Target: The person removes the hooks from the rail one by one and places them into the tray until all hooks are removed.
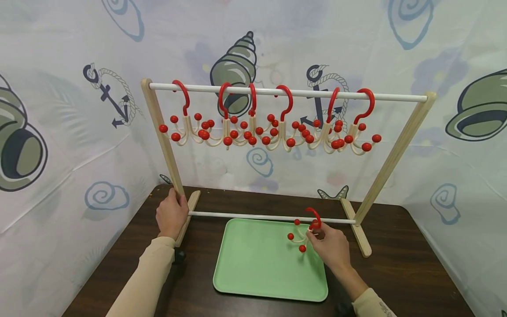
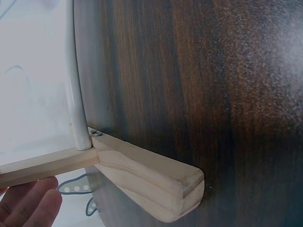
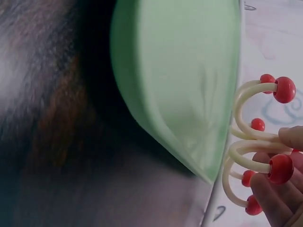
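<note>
My left hand (image 1: 172,214) grips the lower left wooden post (image 1: 168,154) of a hanging rack; in the left wrist view its fingers (image 2: 45,203) lie along the post's side. Over the right part of a green tray (image 1: 269,264), my right hand (image 1: 332,246) pinches a multi-prong hook (image 1: 303,240) at its stem. This hook has cream curved prongs tipped with red balls (image 3: 280,169) and a red top hook (image 1: 315,216). Several like hooks (image 1: 282,127) hang from the rack's white top bar (image 1: 309,93).
A white lower bar (image 1: 253,215) runs behind the tray, between the rack's wooden feet (image 1: 358,233). The rack stands on a dark wooden table (image 1: 396,281). Behind it hangs a pale cloth (image 1: 277,48) printed with shells and anchors.
</note>
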The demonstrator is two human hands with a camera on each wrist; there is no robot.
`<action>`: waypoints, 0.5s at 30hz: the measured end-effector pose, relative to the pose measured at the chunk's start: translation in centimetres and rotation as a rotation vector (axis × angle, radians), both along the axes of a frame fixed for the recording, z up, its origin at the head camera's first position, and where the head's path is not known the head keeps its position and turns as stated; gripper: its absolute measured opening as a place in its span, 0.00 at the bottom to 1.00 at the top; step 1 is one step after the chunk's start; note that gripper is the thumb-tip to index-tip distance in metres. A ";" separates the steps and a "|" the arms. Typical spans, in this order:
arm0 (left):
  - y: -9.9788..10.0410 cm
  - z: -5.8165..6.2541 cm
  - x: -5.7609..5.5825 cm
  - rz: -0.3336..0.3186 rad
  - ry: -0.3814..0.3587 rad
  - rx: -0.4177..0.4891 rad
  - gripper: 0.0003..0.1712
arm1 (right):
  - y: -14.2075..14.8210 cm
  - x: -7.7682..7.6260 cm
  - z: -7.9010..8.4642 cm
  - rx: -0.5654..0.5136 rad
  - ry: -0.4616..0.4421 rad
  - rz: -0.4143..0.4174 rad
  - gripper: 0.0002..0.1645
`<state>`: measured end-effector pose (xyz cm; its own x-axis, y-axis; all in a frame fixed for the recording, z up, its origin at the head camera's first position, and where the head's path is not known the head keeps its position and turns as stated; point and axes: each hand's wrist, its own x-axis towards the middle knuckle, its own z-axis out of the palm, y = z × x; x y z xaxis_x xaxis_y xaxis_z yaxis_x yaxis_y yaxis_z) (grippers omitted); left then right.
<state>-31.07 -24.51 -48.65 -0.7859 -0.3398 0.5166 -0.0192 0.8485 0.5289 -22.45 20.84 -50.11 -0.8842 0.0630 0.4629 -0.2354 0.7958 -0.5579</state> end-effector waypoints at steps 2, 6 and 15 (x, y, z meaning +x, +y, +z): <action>0.0 0.0 0.0 0.000 0.000 -0.001 0.14 | -0.2 -0.2 -0.2 0.015 -0.006 0.002 0.10; 0.1 0.0 -0.1 -0.002 0.003 -0.002 0.14 | -0.5 -0.3 -0.7 0.034 -0.015 0.003 0.11; 0.0 -0.4 -0.3 0.008 0.002 0.006 0.14 | -0.9 -0.7 -1.2 0.052 0.014 0.011 0.13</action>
<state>-31.39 -24.54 -49.04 -0.7818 -0.3496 0.5163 -0.0249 0.8449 0.5344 -23.19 19.93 -51.33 -0.8781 0.0292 0.4775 -0.2515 0.8208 -0.5128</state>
